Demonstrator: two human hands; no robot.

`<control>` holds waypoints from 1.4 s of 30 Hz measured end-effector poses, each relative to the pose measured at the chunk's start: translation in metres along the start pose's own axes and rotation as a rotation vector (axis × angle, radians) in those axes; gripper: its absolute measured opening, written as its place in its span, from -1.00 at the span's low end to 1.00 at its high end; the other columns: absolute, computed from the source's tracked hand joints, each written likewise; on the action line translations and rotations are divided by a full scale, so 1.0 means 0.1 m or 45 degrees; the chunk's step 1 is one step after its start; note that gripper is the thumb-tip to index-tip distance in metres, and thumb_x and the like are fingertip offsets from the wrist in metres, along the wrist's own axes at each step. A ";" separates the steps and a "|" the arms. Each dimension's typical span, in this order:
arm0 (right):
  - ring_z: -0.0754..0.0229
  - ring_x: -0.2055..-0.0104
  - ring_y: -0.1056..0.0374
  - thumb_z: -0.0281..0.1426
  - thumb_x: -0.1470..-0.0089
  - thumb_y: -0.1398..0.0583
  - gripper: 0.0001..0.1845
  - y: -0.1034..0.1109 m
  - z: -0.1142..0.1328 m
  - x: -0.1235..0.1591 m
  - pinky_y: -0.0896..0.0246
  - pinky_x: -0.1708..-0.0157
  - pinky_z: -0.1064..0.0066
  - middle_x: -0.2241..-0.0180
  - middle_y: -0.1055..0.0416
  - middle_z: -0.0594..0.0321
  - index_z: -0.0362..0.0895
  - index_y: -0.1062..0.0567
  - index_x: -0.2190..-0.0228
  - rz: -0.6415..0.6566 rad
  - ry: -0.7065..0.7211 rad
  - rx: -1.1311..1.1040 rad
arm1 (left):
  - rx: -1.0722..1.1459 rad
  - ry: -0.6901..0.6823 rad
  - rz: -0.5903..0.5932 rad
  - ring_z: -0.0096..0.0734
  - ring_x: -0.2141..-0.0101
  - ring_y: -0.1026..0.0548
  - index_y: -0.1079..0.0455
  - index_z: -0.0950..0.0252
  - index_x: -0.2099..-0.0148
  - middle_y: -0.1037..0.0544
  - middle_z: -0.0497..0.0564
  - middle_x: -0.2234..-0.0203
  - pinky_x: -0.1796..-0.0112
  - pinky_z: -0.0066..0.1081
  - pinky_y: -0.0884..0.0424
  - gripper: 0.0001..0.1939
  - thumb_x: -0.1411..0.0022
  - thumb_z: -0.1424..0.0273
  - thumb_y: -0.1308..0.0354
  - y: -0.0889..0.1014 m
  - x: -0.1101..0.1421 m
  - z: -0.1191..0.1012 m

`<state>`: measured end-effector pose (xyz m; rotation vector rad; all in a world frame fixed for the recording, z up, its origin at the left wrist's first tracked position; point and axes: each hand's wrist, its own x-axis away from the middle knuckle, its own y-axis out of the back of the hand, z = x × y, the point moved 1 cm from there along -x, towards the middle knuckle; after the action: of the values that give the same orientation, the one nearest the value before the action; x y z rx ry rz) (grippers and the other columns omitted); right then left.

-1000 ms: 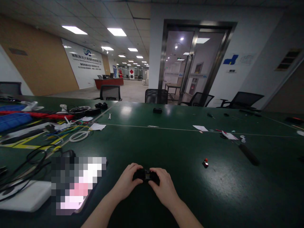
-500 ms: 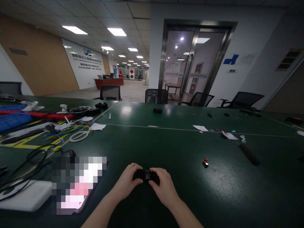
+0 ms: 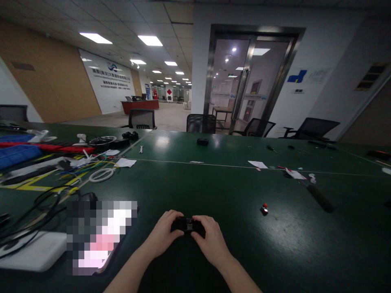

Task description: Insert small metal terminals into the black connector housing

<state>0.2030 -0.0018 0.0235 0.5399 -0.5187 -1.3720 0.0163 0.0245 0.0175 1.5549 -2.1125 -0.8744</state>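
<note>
Low in the middle of the head view, a small black device [image 3: 189, 224] with a lighter, yellowish detail at its centre is gripped at both ends. Its exact kind does not show. My left hand [image 3: 165, 232] closes round its left end, thumb in front and fingers behind. In the same way my right hand [image 3: 212, 235] wraps the right end. The fingers cover much of the device's sides. To the right, apart from my hands, lies a small red and orange object [image 3: 264, 209] on the dark green table [image 3: 232, 191].
Left of my arms lies a phone-like slab [image 3: 113, 240], its face pixelated, beside a white box [image 3: 33, 252] and black cables [image 3: 45, 203]. Farther off are a wrench [image 3: 141, 149], a small black box [image 3: 202, 141], and paper scraps [image 3: 257, 165]. A dark-handled tool [image 3: 320, 198] lies right.
</note>
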 end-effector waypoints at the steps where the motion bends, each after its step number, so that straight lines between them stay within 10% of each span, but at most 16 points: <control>1: 0.08 -0.06 -0.18 -0.40 0.07 -0.18 -0.57 0.00 0.00 0.00 -0.09 -0.04 0.16 0.03 -0.33 0.31 0.06 -0.39 0.09 -0.004 -0.003 0.001 | -0.005 -0.009 0.004 -0.24 0.15 -0.35 -0.33 0.20 0.10 -0.42 0.00 0.20 0.11 -0.28 -0.28 -0.66 -0.01 0.49 -0.15 0.00 0.00 0.01; 42: 0.00 0.00 -0.22 -0.39 0.09 -0.21 -0.74 0.00 -0.01 -0.02 -0.10 0.04 0.02 0.09 -0.34 0.29 0.15 -0.50 0.29 -0.065 0.123 -0.058 | -0.067 -0.048 0.060 -0.25 0.11 -0.34 -0.30 0.15 -0.01 -0.42 0.00 0.14 0.08 -0.27 -0.28 -0.58 -0.06 0.43 -0.15 0.02 0.02 -0.04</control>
<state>0.2029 0.0001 0.0226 0.5826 -0.3971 -1.3955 0.0167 0.0222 0.0211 1.4674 -2.1261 -0.9421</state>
